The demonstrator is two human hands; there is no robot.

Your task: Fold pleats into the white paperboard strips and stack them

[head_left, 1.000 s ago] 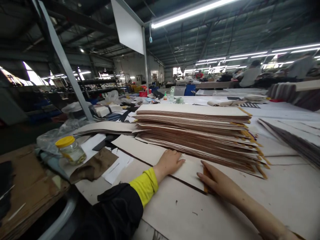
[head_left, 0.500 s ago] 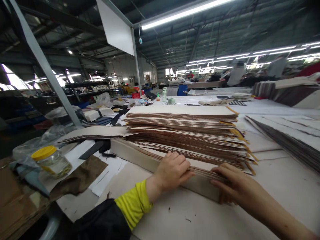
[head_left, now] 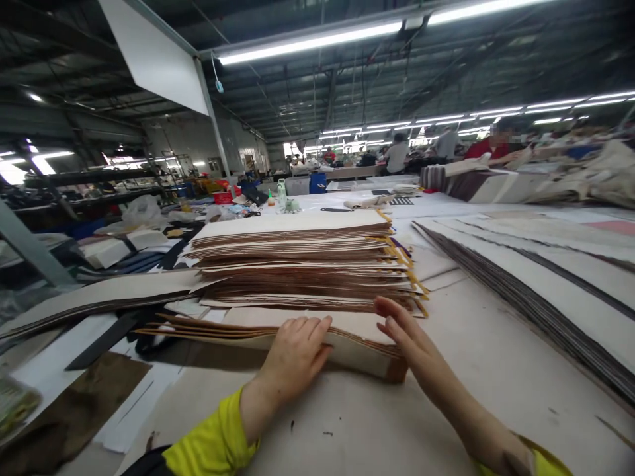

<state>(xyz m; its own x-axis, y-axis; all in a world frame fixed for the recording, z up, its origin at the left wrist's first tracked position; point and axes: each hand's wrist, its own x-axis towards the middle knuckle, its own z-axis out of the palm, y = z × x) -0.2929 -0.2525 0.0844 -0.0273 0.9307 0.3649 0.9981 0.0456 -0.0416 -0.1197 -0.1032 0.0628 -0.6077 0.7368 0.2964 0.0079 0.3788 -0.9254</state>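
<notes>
A thin bundle of cream and brown fabric strips (head_left: 362,359) stands partly on edge in front of me, its left end fanned apart. My left hand (head_left: 296,354) is closed over the bundle's upper edge, fingers on top and thumb on the near side. At the bundle's right end is my right hand (head_left: 417,347), fingers stretched out and apart; whether the palm touches the strips I cannot tell. Just behind lies a tall stack of similar strips (head_left: 297,261), with yellow-orange ends on the right.
Long dark-edged fabric layers (head_left: 526,291) lie on the table at right. More strips (head_left: 99,294) and a brown fabric scrap (head_left: 84,403) are at left. A green bottle (head_left: 282,195) stands behind the stack. People work farther back, one in a red top (head_left: 489,151).
My right hand has loosened from the bundle's right end and its fingers have spread. The bundle's left end has come nearer and fanned out. The view has turned right.
</notes>
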